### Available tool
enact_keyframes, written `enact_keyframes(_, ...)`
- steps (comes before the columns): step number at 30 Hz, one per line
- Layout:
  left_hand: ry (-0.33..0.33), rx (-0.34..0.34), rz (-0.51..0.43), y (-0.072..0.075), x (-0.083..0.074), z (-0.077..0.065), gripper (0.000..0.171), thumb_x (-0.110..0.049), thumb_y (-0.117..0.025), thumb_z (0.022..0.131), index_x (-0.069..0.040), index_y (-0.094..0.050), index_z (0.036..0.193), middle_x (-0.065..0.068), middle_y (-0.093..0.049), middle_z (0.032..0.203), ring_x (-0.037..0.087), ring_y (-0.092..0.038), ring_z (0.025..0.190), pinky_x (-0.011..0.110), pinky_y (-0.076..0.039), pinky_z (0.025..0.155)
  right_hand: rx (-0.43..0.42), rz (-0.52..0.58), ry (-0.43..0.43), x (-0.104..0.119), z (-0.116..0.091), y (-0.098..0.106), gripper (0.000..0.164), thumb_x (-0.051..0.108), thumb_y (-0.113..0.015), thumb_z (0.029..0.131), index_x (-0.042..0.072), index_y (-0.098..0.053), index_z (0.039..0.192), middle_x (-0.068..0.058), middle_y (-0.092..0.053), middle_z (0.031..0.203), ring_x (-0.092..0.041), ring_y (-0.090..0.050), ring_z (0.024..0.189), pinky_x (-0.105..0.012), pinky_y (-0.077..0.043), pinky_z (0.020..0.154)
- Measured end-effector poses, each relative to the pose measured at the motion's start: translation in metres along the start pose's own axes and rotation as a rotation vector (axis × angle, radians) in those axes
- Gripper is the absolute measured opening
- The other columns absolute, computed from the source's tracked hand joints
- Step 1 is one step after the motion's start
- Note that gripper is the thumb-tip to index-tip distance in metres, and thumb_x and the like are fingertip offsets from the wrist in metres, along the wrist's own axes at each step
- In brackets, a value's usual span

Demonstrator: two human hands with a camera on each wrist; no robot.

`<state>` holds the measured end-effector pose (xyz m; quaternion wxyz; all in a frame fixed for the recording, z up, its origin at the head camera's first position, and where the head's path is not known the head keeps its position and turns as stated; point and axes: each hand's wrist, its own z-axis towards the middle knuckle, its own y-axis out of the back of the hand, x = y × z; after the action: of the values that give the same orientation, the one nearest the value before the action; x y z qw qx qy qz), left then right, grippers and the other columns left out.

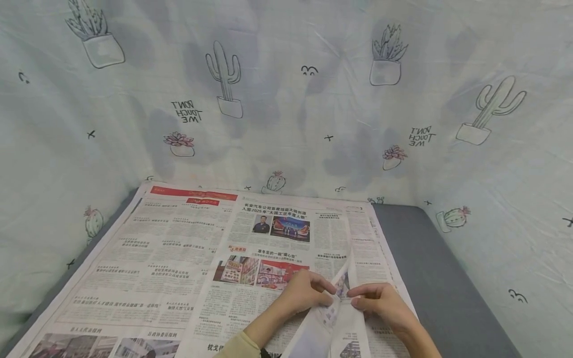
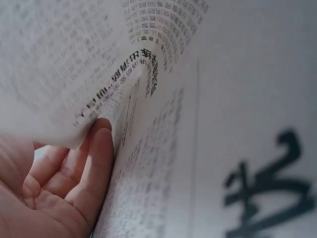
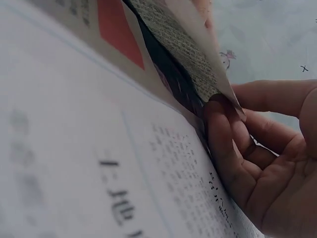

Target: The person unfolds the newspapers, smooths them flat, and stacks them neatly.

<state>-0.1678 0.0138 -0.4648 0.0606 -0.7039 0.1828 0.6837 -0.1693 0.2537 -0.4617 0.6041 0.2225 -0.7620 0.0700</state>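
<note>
A printed newspaper sheet (image 1: 331,325) is raised and folded between my two hands, its narrow upper tip pointing away from me. My left hand (image 1: 304,291) pinches its left side near the middle fold. From the other side my right hand (image 1: 382,304) grips it between thumb and fingers, with the two hands' fingertips close together. The left wrist view has the paper (image 2: 143,114) curving round a crease above the left fingers (image 2: 101,148). In the right wrist view, layered paper edges (image 3: 198,64) run down to the right fingers (image 3: 223,129).
Opened newspaper pages (image 1: 170,253) with text and photos lie flat beneath and to the left of the hands. They cover much of a dark grey surface (image 1: 429,263), which shows along the right. A pale cloth (image 1: 277,99) printed with cacti hangs behind and at both sides.
</note>
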Motion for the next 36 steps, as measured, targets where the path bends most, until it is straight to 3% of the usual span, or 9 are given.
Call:
enact_keyframes(10,-0.01,-0.007,0.032,0.001,0.001,-0.001,0.017,0.0,-0.08,0.069,-0.007,-0.078,0.084,-0.002,-0.068,0.073,0.011,-0.062,0.064,0.024,-0.052,0.058,0.089,-0.007,0.033,-0.002,0.002,-0.001,0.031,0.009,-0.073,0.089,-0.012,-0.066,0.11,-0.02,-0.071,0.087,-0.025,-0.069,0.075,-0.029,-0.056,0.063)
enact_keyframes(25,-0.01,-0.015,0.022,-0.001,-0.001,-0.001,0.017,0.0,-0.08,0.069,-0.01,-0.079,0.082,-0.006,-0.067,0.071,0.01,-0.06,0.062,0.024,-0.051,0.056,0.088,0.008,0.042,-0.005,0.002,0.0,0.029,0.002,-0.072,0.088,-0.017,-0.065,0.109,-0.024,-0.07,0.091,-0.028,-0.07,0.077,-0.031,-0.057,0.063)
enact_keyframes(31,-0.015,-0.028,0.017,0.007,-0.012,-0.001,0.017,-0.005,-0.079,0.072,-0.014,-0.079,0.086,-0.007,-0.068,0.079,0.012,-0.063,0.066,0.026,-0.053,0.059,0.062,-0.002,0.022,-0.003,0.002,0.001,0.029,0.004,-0.074,0.087,-0.015,-0.067,0.108,-0.021,-0.071,0.091,-0.026,-0.07,0.075,-0.031,-0.057,0.062)
enact_keyframes(36,-0.041,-0.02,-0.027,0.023,-0.029,-0.003,0.017,-0.009,-0.08,0.075,-0.016,-0.079,0.09,-0.005,-0.07,0.084,0.015,-0.066,0.067,0.029,-0.055,0.059,0.012,-0.025,0.016,-0.002,0.0,0.011,0.03,0.006,-0.074,0.087,-0.014,-0.067,0.109,-0.02,-0.071,0.093,-0.03,-0.07,0.077,-0.034,-0.057,0.064)
